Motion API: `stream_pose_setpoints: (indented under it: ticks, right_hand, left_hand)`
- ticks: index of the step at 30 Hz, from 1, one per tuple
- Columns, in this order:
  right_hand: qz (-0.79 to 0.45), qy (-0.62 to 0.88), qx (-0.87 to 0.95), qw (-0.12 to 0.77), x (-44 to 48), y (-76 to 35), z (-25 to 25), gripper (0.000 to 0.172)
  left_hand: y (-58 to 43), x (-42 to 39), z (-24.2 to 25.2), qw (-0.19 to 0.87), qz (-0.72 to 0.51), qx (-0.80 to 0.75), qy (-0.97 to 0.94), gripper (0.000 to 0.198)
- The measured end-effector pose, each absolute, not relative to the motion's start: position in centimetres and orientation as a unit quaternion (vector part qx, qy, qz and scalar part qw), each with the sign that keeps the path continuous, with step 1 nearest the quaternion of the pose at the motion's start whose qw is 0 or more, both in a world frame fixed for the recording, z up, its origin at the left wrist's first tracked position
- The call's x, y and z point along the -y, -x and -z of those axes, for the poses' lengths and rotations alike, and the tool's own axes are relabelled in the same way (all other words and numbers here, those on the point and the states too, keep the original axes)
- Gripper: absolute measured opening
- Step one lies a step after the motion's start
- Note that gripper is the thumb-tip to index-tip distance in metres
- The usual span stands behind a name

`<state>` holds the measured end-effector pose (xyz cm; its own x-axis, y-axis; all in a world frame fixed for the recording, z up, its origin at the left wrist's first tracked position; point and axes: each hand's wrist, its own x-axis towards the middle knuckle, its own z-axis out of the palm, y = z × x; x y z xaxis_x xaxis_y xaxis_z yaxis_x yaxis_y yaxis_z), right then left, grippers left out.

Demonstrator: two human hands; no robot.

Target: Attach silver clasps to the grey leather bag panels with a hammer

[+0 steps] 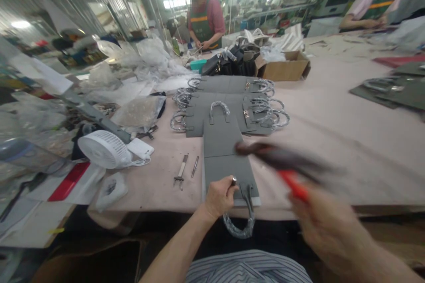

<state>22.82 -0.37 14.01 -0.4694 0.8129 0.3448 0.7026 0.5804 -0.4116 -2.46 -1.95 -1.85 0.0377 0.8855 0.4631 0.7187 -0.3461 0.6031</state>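
**Grasped over a flat grey leather-like panel (pixel 223 139)**

Our left hand (pixel 219 198) has its fingers pinched around a short silvery metal rod (pixel 234 181); the top pokes out above them, while its lower end is hidden from us. Our right hand (pixel 327 223), blurred, is clenched on a red-handled, dark-headed tool (pixel 285 157); we cannot tell whether its head touches anything. The panel lies lengthwise under the left hand on the pinkish worktop (pixel 332 124), a line running across its middle. A curved grey plastic-wrapped handle (pixel 241 231) hangs past the worktop's near edge, and a matching handle (pixel 219 107) lies at the far end, which overlaps a pile of similar grey panels (pixel 229 85). To the left we see a two-pronged metal tool (pixel 181 173), a slim metal stick (pixel 195 166) and, farther off, a round white fan (pixel 105 149). Beyond the pile sits an open brown cardboard box (pixel 282 70).
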Motion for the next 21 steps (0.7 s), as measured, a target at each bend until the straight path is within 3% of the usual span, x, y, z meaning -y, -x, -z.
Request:
stream_pose_setpoints:
  ticks: [3, 7, 11, 14, 17, 21]
  right_hand:
    - [-0.164, 0.454, 0.856, 0.185, 0.1, -22.7, -13.1, 0.039]
    - [-0.294, 0.546, 0.766, 0.171, -1.7, -23.9, -12.6, 0.044]
    - [-0.408, 0.623, 0.659, 0.104, -4.2, -25.7, -8.1, 0.04]
    - [-0.276, 0.628, 0.721, 0.101, -5.8, -26.2, -3.7, 0.038]
    - [-0.059, 0.546, 0.815, 0.183, -6.3, -24.5, -1.1, 0.038]
    - [-0.066, 0.403, 0.872, 0.269, -4.8, -19.4, 0.7, 0.048]
  left_hand:
    - [2.4, 1.9, 1.8, 0.11, -0.41, -0.566, -0.707, 0.011]
    - [2.3, 2.1, 1.4, 0.137, -0.416, -0.563, -0.701, 0.01]
    - [2.1, 2.4, 0.6, 0.163, -0.403, -0.575, -0.693, 0.01]
    - [2.1, 2.5, 0.1, 0.17, -0.398, -0.58, -0.69, 0.012]
    - [2.2, 2.5, -0.1, 0.178, -0.394, -0.584, -0.687, 0.013]
    - [1.8, 2.6, -0.2, 0.198, -0.39, -0.59, -0.678, 0.014]
